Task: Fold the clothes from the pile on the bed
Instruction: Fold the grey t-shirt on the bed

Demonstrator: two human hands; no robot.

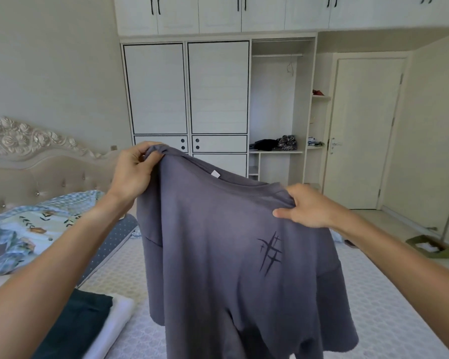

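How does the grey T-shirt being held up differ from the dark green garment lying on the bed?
The grey T-shirt hangs unfolded in the air, gripped at its shoulders by the left hand and right hand; the dark green garment lies folded flat on the bed, on a white folded item. The T-shirt is a lighter grey with a dark scratch-like print; the green garment shows no print. Both are plain-coloured fabric.

T-shirt (226, 244): grey-purple, dark scratch-mark print on the chest, small pale label inside the collar. Mattress (130, 270): white, fine honeycomb pattern. Folded clothes (83, 325): dark teal over white. Quilt (24, 229): light blue with floral print. Pad (114, 237) beside it: blue-grey, white dots. Headboard (36, 161): beige. Wardrobe (187, 89): white, black trim.
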